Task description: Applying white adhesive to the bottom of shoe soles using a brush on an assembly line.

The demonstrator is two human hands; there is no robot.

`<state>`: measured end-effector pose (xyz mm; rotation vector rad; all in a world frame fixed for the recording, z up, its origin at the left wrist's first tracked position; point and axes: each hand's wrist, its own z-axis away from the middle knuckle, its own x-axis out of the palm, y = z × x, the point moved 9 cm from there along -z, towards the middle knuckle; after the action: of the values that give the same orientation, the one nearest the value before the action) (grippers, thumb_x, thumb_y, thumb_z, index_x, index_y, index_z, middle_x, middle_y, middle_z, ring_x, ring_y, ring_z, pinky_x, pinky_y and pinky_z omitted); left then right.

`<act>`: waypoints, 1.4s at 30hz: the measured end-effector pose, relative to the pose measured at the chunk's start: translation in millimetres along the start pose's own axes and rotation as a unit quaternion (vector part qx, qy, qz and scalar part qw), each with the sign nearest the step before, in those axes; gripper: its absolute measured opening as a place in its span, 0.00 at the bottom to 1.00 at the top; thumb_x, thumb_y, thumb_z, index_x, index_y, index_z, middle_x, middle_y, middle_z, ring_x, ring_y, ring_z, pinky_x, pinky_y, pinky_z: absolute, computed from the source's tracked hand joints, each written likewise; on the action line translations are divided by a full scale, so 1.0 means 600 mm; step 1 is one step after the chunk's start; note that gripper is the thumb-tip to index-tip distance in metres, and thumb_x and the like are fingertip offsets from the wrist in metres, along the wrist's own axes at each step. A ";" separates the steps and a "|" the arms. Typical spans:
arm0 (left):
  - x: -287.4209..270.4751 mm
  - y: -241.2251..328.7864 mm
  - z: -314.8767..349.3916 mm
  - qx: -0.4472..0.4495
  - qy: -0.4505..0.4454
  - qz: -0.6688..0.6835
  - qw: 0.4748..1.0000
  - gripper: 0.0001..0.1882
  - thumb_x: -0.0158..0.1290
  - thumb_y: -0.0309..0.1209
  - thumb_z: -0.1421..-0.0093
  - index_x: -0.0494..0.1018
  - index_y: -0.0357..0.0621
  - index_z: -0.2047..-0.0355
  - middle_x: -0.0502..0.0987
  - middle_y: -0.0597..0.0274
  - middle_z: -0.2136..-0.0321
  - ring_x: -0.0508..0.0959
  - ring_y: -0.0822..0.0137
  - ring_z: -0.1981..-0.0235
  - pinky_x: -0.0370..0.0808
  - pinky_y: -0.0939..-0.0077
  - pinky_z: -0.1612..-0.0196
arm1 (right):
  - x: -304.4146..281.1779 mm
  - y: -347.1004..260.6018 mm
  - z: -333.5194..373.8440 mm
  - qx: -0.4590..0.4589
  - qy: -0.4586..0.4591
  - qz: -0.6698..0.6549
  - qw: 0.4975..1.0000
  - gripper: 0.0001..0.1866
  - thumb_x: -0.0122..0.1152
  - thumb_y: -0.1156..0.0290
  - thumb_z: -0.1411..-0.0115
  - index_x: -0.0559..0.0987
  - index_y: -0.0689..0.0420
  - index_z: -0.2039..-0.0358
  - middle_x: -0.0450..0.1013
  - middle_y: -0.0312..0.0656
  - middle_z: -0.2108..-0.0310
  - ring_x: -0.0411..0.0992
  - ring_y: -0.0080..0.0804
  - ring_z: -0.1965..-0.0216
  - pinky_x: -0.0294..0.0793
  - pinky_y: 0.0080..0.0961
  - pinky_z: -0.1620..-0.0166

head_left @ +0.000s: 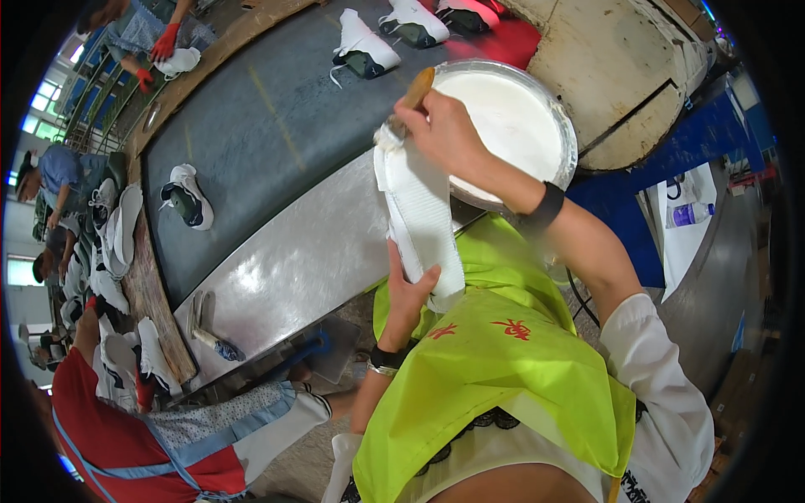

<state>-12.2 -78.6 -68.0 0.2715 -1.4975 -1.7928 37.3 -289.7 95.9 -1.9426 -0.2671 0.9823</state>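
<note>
Workshop: dark-grey belt [243, 109], far left; shiny silver metal ledge [277, 235] on its near side. Round metal bowl [571, 159], white-filled, far right. Long white ribbed shoe sole [428, 218] near-left of it, axis near to far. Left hand [408, 295] grips its near end, thumb apart from fingers; right hand [449, 130] curled round tan wooden-handled brush [417, 87], bristles at far tip.

A steel tabletop [260, 272] is struck by glare in a brightly lit workshop, where window panes [48, 94] at far left are washed out. A red patch [511, 42] at the top is smeared by blur, ribs on a white shoe sole [432, 222] are crisply rendered, and straight edges are bent near the black fisheye rim.
</note>
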 end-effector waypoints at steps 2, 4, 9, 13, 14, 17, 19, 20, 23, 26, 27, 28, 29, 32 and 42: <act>-0.006 -0.010 0.000 -0.005 -0.001 0.022 1.000 0.50 0.59 0.27 0.44 0.37 0.35 0.31 0.61 0.51 0.40 0.66 0.64 0.44 0.65 0.73 0.42 | -0.027 0.012 -0.004 -0.015 0.037 0.008 0.999 0.16 0.59 0.65 0.39 0.78 0.69 0.66 0.77 0.51 0.77 0.76 0.37 0.76 0.73 0.28 0.71; -0.012 -0.009 0.002 -0.006 0.002 0.023 1.000 0.50 0.59 0.27 0.44 0.38 0.35 0.31 0.62 0.51 0.40 0.66 0.64 0.44 0.65 0.72 0.42 | -0.028 0.026 0.019 0.012 0.007 0.035 0.999 0.13 0.57 0.67 0.39 0.78 0.66 0.64 0.77 0.50 0.73 0.77 0.38 0.73 0.74 0.29 0.67; -0.006 0.005 -0.001 -0.004 0.003 0.011 1.000 0.48 0.58 0.27 0.43 0.39 0.37 0.31 0.63 0.53 0.41 0.67 0.64 0.44 0.65 0.72 0.43 | -0.024 -0.015 0.159 -0.121 -0.082 -0.013 0.989 0.08 0.56 0.72 0.38 0.78 0.63 0.63 0.76 0.47 0.66 0.76 0.40 0.62 0.73 0.30 0.56; 0.003 0.020 0.004 -0.009 -0.015 0.051 0.999 0.46 0.57 0.29 0.41 0.40 0.38 0.31 0.64 0.53 0.42 0.67 0.64 0.45 0.66 0.73 0.44 | -0.012 -0.013 0.138 -0.021 -0.154 -0.109 0.982 0.10 0.57 0.69 0.40 0.76 0.63 0.66 0.75 0.52 0.69 0.75 0.51 0.66 0.73 0.34 0.62; 0.007 0.025 0.006 -0.010 -0.019 0.059 0.998 0.46 0.57 0.30 0.41 0.40 0.38 0.31 0.64 0.53 0.42 0.67 0.65 0.45 0.66 0.73 0.44 | -0.002 -0.023 0.114 -0.022 -0.153 -0.111 0.982 0.10 0.57 0.69 0.40 0.76 0.63 0.66 0.75 0.52 0.69 0.75 0.51 0.66 0.73 0.34 0.62; 0.005 0.015 0.003 0.009 -0.027 0.021 0.999 0.46 0.58 0.30 0.40 0.40 0.38 0.31 0.65 0.53 0.43 0.68 0.65 0.46 0.67 0.73 0.44 | 0.009 -0.048 0.040 -0.049 -0.075 -0.109 0.990 0.11 0.57 0.68 0.40 0.76 0.65 0.69 0.76 0.55 0.70 0.75 0.54 0.67 0.73 0.39 0.63; 0.007 0.018 0.002 0.013 -0.020 0.019 1.000 0.45 0.58 0.30 0.40 0.41 0.38 0.31 0.66 0.54 0.44 0.68 0.65 0.46 0.67 0.73 0.45 | 0.014 -0.010 0.009 0.020 0.000 0.020 1.000 0.14 0.58 0.66 0.39 0.78 0.67 0.67 0.75 0.55 0.75 0.76 0.47 0.72 0.73 0.35 0.67; 0.006 0.016 0.004 0.011 -0.012 0.021 1.000 0.45 0.58 0.30 0.41 0.42 0.38 0.31 0.67 0.54 0.44 0.69 0.65 0.47 0.68 0.73 0.45 | 0.018 -0.002 -0.004 0.018 -0.001 0.019 1.000 0.14 0.58 0.66 0.39 0.78 0.67 0.67 0.75 0.55 0.75 0.76 0.47 0.72 0.73 0.35 0.67; 0.003 0.015 0.007 0.015 -0.008 0.024 1.000 0.45 0.58 0.30 0.41 0.42 0.38 0.31 0.67 0.54 0.45 0.69 0.66 0.48 0.68 0.73 0.46 | 0.001 -0.015 -0.006 -0.036 0.066 0.012 0.997 0.15 0.58 0.65 0.40 0.77 0.69 0.70 0.75 0.58 0.76 0.75 0.53 0.72 0.73 0.38 0.68; 0.001 0.017 0.009 0.008 -0.002 0.038 0.999 0.45 0.58 0.29 0.41 0.42 0.38 0.31 0.67 0.54 0.45 0.69 0.66 0.48 0.69 0.74 0.47 | 0.015 -0.031 0.026 -0.012 0.000 0.051 0.999 0.15 0.58 0.66 0.40 0.77 0.69 0.69 0.75 0.58 0.75 0.75 0.54 0.71 0.73 0.39 0.66; 0.002 0.018 0.008 0.006 -0.004 0.038 0.999 0.45 0.58 0.29 0.41 0.42 0.38 0.31 0.67 0.54 0.45 0.69 0.66 0.48 0.69 0.74 0.47 | 0.028 -0.034 0.038 -0.008 -0.064 0.024 0.998 0.15 0.58 0.66 0.40 0.76 0.69 0.71 0.75 0.59 0.73 0.75 0.56 0.69 0.72 0.42 0.64; 0.004 0.020 0.006 0.009 -0.010 0.039 0.999 0.45 0.58 0.29 0.41 0.42 0.38 0.31 0.67 0.53 0.45 0.69 0.66 0.48 0.69 0.74 0.47 | 0.042 -0.033 0.048 -0.003 -0.128 -0.003 0.992 0.15 0.59 0.66 0.40 0.75 0.68 0.73 0.74 0.60 0.71 0.74 0.58 0.67 0.72 0.45 0.61; 0.006 0.022 0.004 0.011 -0.015 0.039 0.999 0.45 0.58 0.29 0.41 0.41 0.38 0.31 0.67 0.53 0.45 0.69 0.66 0.48 0.69 0.74 0.47 | 0.049 -0.034 0.047 -0.054 -0.144 -0.043 0.987 0.15 0.58 0.65 0.40 0.76 0.67 0.72 0.75 0.58 0.70 0.74 0.57 0.66 0.71 0.44 0.60; 0.004 0.016 0.001 0.007 -0.012 0.041 0.999 0.45 0.57 0.28 0.41 0.41 0.38 0.31 0.67 0.53 0.45 0.70 0.66 0.48 0.69 0.73 0.47 | 0.057 -0.047 0.043 -0.123 -0.251 -0.015 0.960 0.10 0.56 0.69 0.40 0.77 0.64 0.66 0.76 0.52 0.68 0.75 0.48 0.64 0.72 0.35 0.59; -0.004 0.014 0.006 -0.041 -0.036 0.053 0.997 0.42 0.54 0.26 0.41 0.42 0.41 0.31 0.65 0.53 0.43 0.69 0.63 0.45 0.69 0.69 0.45 | -0.048 0.024 0.017 -0.125 -0.087 0.047 0.987 0.11 0.55 0.68 0.39 0.78 0.61 0.62 0.75 0.51 0.63 0.74 0.48 0.63 0.72 0.34 0.58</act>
<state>-9.4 -74.3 -59.9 0.0877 -1.4562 -1.7905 8.0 -306.6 96.8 -2.1116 -0.4186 1.2326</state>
